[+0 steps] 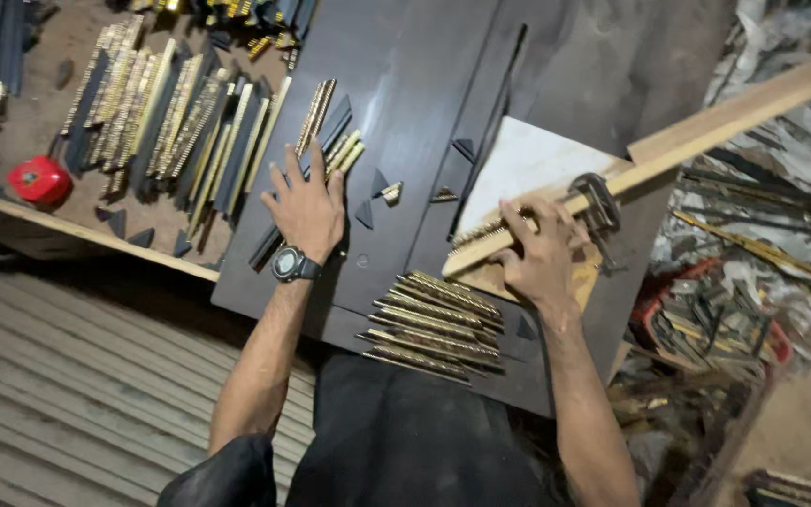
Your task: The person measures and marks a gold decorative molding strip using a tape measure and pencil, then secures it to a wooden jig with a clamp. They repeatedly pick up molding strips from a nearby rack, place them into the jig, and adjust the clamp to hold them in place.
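Left hand (pixel 307 208), wristwatch (pixel 291 265) on, lies flat on gold-and-black moulding strips (pixel 323 141) on the dark worktop (pixel 405 84). Right hand (pixel 542 252) grips a gold strip (pixel 479 237) against a wooden rail (pixel 734 117) beside a metal clamp (pixel 597 208). Cut strips (pixel 434 324) lie stacked between the forearms. A red tape measure (pixel 39 178) sits far left.

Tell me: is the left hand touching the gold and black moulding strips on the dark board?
Touching. The head view shows the left hand lying flat, fingers spread, on the moulding strips that rest on the dark board.
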